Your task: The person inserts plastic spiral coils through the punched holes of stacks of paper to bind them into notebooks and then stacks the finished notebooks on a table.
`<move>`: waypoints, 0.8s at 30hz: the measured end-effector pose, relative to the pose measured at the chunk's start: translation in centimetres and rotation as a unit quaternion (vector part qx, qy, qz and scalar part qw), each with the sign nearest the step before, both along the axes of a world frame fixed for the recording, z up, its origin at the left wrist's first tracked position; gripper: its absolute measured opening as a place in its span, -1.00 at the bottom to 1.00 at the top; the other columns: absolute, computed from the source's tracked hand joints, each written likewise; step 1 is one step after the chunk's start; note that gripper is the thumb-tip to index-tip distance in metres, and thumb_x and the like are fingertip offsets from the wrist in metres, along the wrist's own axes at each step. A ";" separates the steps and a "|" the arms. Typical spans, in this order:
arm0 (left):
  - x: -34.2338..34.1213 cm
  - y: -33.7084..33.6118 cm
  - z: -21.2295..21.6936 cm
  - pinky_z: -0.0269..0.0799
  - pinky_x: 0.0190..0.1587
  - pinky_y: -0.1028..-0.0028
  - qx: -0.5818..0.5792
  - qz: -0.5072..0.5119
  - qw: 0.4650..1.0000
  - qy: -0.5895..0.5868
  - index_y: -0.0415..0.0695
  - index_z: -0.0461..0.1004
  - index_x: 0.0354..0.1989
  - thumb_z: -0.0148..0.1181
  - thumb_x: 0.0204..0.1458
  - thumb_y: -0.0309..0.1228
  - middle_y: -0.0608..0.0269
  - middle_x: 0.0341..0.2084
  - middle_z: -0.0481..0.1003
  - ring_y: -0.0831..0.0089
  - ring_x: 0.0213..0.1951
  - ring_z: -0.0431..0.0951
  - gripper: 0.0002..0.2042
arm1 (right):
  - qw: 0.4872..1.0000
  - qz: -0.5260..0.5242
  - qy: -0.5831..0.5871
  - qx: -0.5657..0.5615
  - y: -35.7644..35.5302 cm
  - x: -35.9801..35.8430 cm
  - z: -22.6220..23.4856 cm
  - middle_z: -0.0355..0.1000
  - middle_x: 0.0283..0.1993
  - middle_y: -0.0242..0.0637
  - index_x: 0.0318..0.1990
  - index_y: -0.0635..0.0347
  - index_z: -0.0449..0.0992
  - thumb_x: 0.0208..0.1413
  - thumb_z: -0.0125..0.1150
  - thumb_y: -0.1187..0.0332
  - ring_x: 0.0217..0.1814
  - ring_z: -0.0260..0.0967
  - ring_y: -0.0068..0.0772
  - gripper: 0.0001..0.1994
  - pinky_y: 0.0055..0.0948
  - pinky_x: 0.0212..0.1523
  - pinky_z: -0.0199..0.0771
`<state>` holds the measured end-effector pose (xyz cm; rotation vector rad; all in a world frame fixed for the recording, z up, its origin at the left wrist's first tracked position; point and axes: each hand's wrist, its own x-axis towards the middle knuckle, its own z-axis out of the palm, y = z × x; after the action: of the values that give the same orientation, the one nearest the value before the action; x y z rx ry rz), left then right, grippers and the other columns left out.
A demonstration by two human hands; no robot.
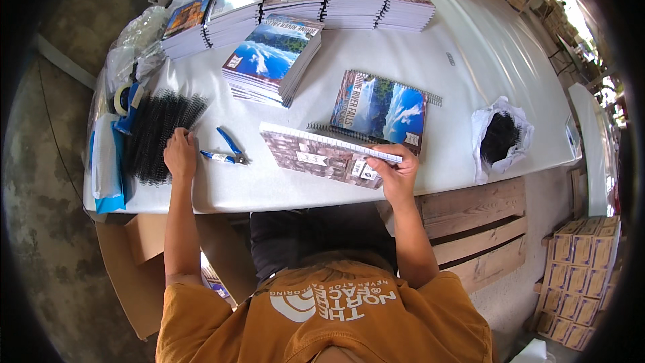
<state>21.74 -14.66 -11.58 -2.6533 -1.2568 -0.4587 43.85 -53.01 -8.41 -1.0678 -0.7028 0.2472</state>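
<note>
My right hand (396, 173) grips one end of a notebook (322, 160), tilted above the table's near edge. Its cover has a brown-grey photo pattern, and a row of punched holes runs along its upper edge. At the left, the fingers of my left hand (180, 154) are closed at the edge of a pile of black spiral binding coils (153, 136), apparently pinching one. Between my hands lie blue-handled pliers (232, 148). Just beyond the held notebook rest notebooks with a blue waterfall cover (379, 107), with coils showing along their edges.
A fanned stack of waterfall-cover books (272, 57) stands mid-table, before a row of book stacks (292, 0). A blue tape dispenser (126, 111) is at the left. White wrapping with black material (500, 138) lies right. Cartons (581, 269) are piled beside the wooden crate (477, 218).
</note>
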 end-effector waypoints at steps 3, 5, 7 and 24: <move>0.7 -0.5 0.8 0.36 -0.24 0.20 -0.026 0.036 0.997 -0.068 -0.11 0.36 -0.23 -0.02 0.07 -0.12 0.15 -0.32 0.45 0.12 -0.27 0.47 -0.70 | 0.998 0.059 0.019 -0.007 -0.2 0.0 1.4 0.49 -0.25 -0.18 -0.29 0.31 0.48 -0.06 0.23 0.58 -0.20 0.41 -0.54 -0.86 -0.58 -0.14 0.39; 1.4 -1.8 1.2 0.38 -0.30 0.18 -0.007 0.015 0.998 -0.055 -0.09 0.40 -0.29 -0.01 0.07 -0.14 0.14 -0.38 0.46 0.08 -0.33 0.48 -0.73 | 0.993 0.102 0.019 -0.059 -0.3 -0.3 1.6 0.46 -0.14 -0.23 -0.14 0.31 0.47 -0.03 0.20 0.56 -0.11 0.36 -0.55 -0.75 -0.57 -0.07 0.33; 2.2 -2.4 1.0 0.37 -0.31 0.17 -0.027 0.010 0.999 -0.026 -0.11 0.44 -0.30 0.00 0.06 -0.14 0.13 -0.43 0.47 0.06 -0.36 0.49 -0.72 | 0.986 0.122 -0.030 -0.114 -0.9 0.1 0.7 0.44 -0.07 -0.26 -0.05 0.31 0.44 -0.02 0.19 0.55 -0.10 0.34 -0.58 -0.68 -0.59 -0.05 0.31; 7.2 -13.6 10.8 0.04 -0.46 0.65 -0.478 -0.307 0.790 -0.231 -0.23 0.40 -0.33 -0.16 0.20 -0.20 0.45 -0.60 0.17 0.71 -0.53 0.09 -0.67 | 0.990 0.058 -0.006 -0.132 -0.1 1.7 0.4 0.43 -0.05 -0.27 -0.05 0.31 0.44 -0.05 0.18 0.63 -0.13 0.35 -0.66 -0.66 -0.65 -0.08 0.34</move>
<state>28.97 -28.21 -0.81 -4.0636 -0.7435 -0.7348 45.52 -53.07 -8.04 -1.2820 -0.7585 0.4423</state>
